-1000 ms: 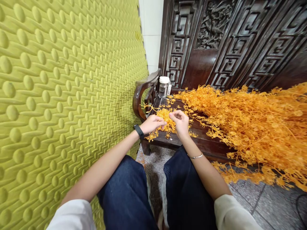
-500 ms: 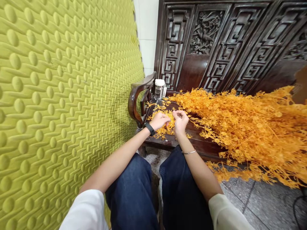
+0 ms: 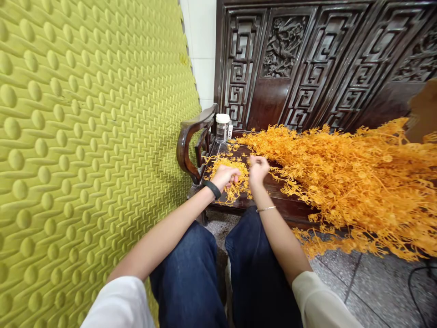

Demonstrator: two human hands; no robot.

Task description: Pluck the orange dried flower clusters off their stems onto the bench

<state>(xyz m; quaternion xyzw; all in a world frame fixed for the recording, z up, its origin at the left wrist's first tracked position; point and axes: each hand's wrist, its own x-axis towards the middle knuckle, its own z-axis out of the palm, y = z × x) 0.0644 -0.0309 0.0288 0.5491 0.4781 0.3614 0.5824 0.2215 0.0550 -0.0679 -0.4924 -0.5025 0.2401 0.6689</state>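
Note:
My left hand (image 3: 228, 176), with a dark band at the wrist, is closed, its fingers curled over a small heap of yellow-orange artificial sprigs (image 3: 221, 163) on the dark wooden bench (image 3: 283, 200). What its fingers grip cannot be made out against the sprigs. A short way to the right, my right hand (image 3: 258, 171) is raised with thumb and fingers pinched together, slightly blurred. Anything in that pinch is too small to tell. The two hands are apart. Right of them lies a large bundle of orange artificial branches (image 3: 358, 177), spreading past the bench's front edge.
A clear jar with a white lid (image 3: 222, 127) stands at the bench's back corner, beside the curved armrest (image 3: 186, 150). Carved panels (image 3: 287, 50) form the backrest. A yellow-green textured mat (image 3: 85, 136) rises at left. A black cable (image 3: 414, 291) lies on the floor at right.
My hands have moved slightly farther apart, and the right hand's fingers have curled in more. The view has shifted a little, so the bench and branches sit farther left.

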